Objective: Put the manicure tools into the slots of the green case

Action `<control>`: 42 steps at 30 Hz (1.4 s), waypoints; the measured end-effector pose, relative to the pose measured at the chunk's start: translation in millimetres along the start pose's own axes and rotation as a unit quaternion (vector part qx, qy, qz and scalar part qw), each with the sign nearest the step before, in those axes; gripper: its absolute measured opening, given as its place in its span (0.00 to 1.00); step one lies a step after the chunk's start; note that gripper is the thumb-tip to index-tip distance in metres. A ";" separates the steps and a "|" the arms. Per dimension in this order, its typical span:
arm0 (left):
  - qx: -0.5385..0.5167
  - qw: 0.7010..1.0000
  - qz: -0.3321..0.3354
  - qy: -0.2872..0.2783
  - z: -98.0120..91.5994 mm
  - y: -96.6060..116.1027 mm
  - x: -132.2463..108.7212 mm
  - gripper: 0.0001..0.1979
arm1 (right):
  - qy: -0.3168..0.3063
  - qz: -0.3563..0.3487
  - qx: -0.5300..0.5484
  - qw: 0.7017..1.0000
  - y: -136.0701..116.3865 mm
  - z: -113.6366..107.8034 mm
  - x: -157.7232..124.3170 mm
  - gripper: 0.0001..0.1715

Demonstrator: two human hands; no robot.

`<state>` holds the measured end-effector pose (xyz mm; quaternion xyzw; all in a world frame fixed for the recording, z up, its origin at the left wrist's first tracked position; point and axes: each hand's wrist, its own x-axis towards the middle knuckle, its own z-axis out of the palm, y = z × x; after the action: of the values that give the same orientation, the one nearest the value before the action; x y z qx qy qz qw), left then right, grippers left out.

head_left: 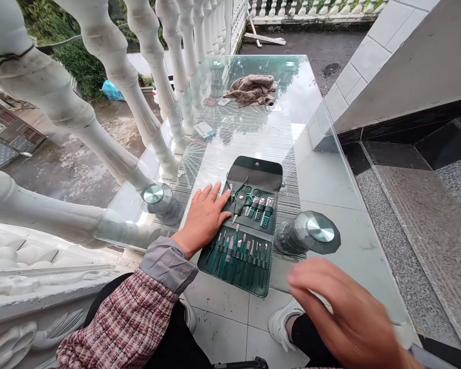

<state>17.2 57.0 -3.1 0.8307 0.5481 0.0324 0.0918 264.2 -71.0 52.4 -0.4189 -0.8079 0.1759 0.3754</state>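
A dark green manicure kit case (258, 177) lies unfolded on the glass table, its lower end toward me. Small nail scissors (249, 193), cuticle nippers (238, 200) and several nail clippers (267, 215) sit in its middle section. Slim tools, among them files and picks (236, 253), are held by a strap across the lower panel. My left hand (205, 218) rests flat with fingers spread at the case's left edge, its thumb and forefinger over the edge. Slightly blurred, my right hand (346, 307) hovers to the right of the case, loosely bent, with nothing visible in it.
The glass table (318, 189) has round metal-capped legs (318, 230) showing near the case. A crumpled brown cloth (253, 89) and a small box (204, 129) lie farther back. White balusters (134, 97) run along the left; stone steps (411, 215) rise on the right.
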 end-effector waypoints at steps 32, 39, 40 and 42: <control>-0.106 0.974 0.185 -0.072 2.8 -11.0 -46.0 0.61 | -0.182 -0.294 -0.202 0.916 27.5 30.7 19.4 0.21; -0.119 0.974 0.179 -0.068 2.5 -10.3 -44.9 0.62 | -0.229 -0.329 -0.188 0.897 30.3 31.3 27.7 0.18; -0.120 0.974 0.179 -0.068 2.4 -10.2 -44.7 0.62 | -0.234 -0.330 -0.187 0.895 28.5 31.2 27.6 0.18; -0.118 0.974 0.178 -0.071 2.1 -9.9 -44.1 0.61 | -0.242 -0.333 -0.179 0.894 22.7 30.0 25.7 0.17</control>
<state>-9.0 20.1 -4.9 0.8985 0.3756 0.0539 0.2208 244.5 -35.9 30.9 -0.1294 -0.9838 -0.0109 0.1237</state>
